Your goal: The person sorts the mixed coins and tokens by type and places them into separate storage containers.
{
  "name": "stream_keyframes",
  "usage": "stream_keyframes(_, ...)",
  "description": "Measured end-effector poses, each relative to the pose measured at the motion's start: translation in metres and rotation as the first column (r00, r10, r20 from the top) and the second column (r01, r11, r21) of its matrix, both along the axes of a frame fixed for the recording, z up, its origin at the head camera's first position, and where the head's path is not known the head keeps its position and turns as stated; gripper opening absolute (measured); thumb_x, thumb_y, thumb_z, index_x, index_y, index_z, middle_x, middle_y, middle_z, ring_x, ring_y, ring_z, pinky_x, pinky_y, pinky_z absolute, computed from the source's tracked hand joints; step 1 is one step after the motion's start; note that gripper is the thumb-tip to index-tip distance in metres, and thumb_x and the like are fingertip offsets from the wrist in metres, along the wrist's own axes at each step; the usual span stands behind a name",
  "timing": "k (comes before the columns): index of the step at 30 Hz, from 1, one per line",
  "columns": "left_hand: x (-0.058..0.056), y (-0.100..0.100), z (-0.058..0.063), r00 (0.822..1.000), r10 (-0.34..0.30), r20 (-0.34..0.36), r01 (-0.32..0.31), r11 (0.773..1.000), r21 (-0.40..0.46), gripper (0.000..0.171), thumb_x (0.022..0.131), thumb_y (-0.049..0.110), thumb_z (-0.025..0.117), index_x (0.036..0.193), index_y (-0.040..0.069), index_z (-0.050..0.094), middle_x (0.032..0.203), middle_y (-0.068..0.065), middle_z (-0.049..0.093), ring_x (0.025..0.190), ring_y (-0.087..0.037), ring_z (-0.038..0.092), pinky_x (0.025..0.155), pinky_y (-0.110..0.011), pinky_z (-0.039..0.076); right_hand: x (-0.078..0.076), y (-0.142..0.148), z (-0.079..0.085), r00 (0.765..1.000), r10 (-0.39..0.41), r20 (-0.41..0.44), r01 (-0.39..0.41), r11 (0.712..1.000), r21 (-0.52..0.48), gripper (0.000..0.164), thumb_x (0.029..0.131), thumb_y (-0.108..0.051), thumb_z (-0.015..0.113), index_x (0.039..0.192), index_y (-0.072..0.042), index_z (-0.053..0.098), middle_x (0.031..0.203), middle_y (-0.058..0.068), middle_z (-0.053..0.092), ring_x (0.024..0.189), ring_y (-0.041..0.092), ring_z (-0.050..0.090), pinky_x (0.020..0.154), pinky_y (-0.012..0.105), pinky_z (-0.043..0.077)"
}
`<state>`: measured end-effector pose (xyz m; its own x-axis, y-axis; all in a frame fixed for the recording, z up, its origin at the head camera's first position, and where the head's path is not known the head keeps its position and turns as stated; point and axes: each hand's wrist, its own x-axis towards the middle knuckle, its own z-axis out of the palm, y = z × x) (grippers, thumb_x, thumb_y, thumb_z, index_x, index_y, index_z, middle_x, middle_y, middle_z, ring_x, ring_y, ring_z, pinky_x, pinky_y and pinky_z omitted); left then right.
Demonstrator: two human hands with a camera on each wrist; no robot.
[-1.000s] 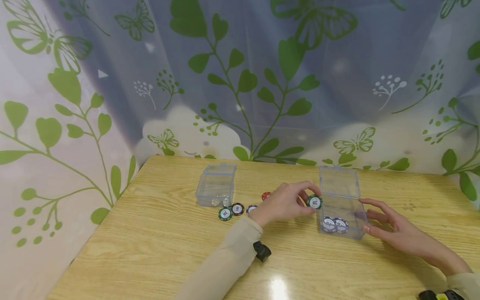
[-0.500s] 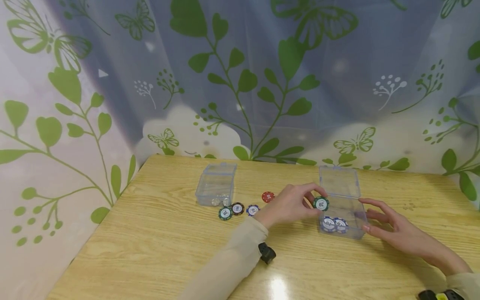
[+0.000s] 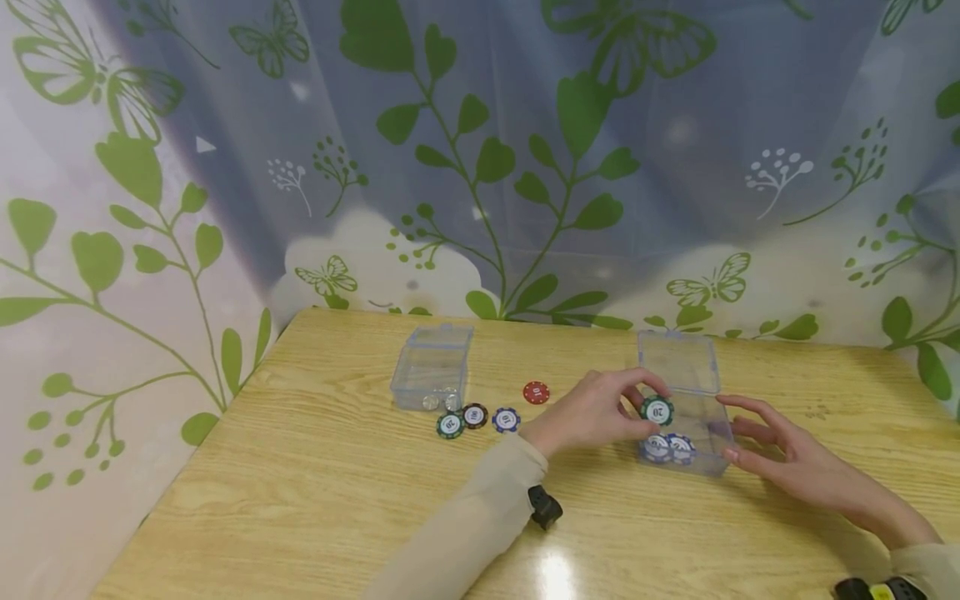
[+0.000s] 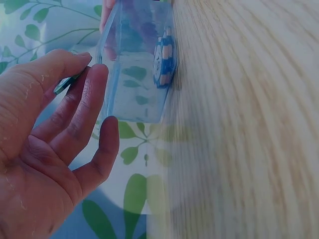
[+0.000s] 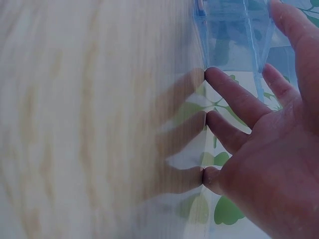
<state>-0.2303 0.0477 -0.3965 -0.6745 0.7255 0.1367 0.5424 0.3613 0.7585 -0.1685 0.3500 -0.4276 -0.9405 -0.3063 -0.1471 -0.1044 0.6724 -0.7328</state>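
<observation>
My left hand (image 3: 600, 410) pinches a green-and-white poker chip (image 3: 657, 410), marked 20, over the near-left part of a clear plastic box (image 3: 705, 414) whose lid (image 3: 678, 362) is flipped back. In the left wrist view the chip (image 4: 68, 84) is seen nearly edge-on between thumb and fingers, just outside the box wall. Two blue-and-white poker chips (image 3: 681, 450) lie in the box's near end. My right hand (image 3: 795, 467) touches the box's right side with extended fingertips; the right wrist view shows this hand (image 5: 279, 144) with its fingers spread, several reaching down to the tabletop.
A second clear box (image 3: 431, 371), lid back, stands left with small shiny round pieces (image 3: 431, 402) inside. Before and beside it lie poker chips: green (image 3: 450, 425), black (image 3: 475, 416), blue (image 3: 506, 420) and red (image 3: 536, 392). A patterned curtain (image 3: 487, 167) hangs behind the wooden table (image 3: 300, 467).
The left hand has carried the green chip rightward, from the box's left edge to over its inside, uncovering the red and blue chips on the table. The right hand stays at the box.
</observation>
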Motion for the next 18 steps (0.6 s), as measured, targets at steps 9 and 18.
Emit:
stream_keyframes(9,0.003,0.007,-0.002,0.997,-0.002,0.074,0.001,1.000,0.006,0.040,0.093,0.015,0.077,0.130,0.019,0.063,0.091,0.008,0.066,0.067,0.001,0.070,0.063,-0.015,0.055,0.000,0.000,-0.001,1.000,0.004,0.001,-0.004,1.000,-0.005,0.074,0.105,-0.028,0.059,0.164,-0.017,0.016,0.152,0.043,0.037,0.138,0.064,0.036,0.083,0.064,0.054)
stream_keyframes(18,0.003,0.011,-0.001,0.998,0.005,0.063,-0.003,1.000,-0.031,0.040,0.094,0.016,0.076,0.131,0.020,0.063,0.087,0.013,0.064,0.062,-0.004,0.072,0.060,-0.017,0.054,-0.001,0.001,-0.001,1.000,0.009,0.005,-0.009,1.000,-0.014,0.074,0.106,-0.028,0.058,0.164,-0.017,0.015,0.152,0.043,0.036,0.138,0.064,0.035,0.082,0.062,0.054)
